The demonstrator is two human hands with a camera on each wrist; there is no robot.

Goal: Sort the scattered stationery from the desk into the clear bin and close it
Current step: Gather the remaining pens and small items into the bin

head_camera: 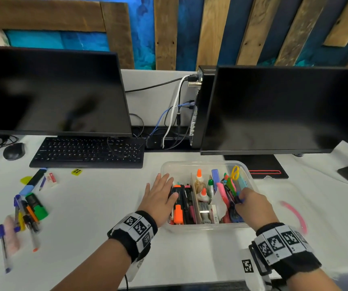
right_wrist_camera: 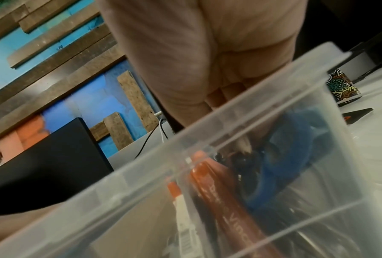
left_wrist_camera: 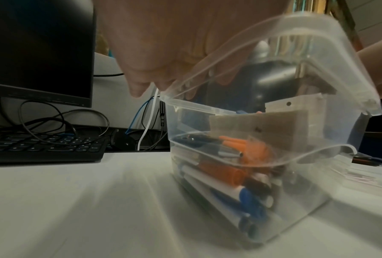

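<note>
The clear bin point(head_camera: 206, 227) stands mid-desk, open, holding markers, glue bottles and scissors behind a cardboard divider. My left hand point(head_camera: 160, 196) lies flat with straight fingers on its left rim, over the orange highlighter point(head_camera: 178, 213). In the bin's right compartment my right hand point(head_camera: 251, 204) pinches a dark blue pen point(head_camera: 238, 200). The left wrist view shows the bin point(left_wrist_camera: 274, 157) from the side under my left hand point(left_wrist_camera: 163, 52). Through the bin wall point(right_wrist_camera: 230, 122), the right wrist view shows blue scissors point(right_wrist_camera: 296, 157) below my right hand point(right_wrist_camera: 185, 61).
Loose pens point(head_camera: 5, 246), a green highlighter point(head_camera: 37, 206), a blue highlighter point(head_camera: 32, 182), an eraser point(head_camera: 51, 178) and yellow pieces point(head_camera: 76, 171) lie at the left. A pink curved strip point(head_camera: 295, 215) lies right of the bin. Behind are a keyboard point(head_camera: 87, 153), a mouse point(head_camera: 14, 151) and two monitors point(head_camera: 284, 110).
</note>
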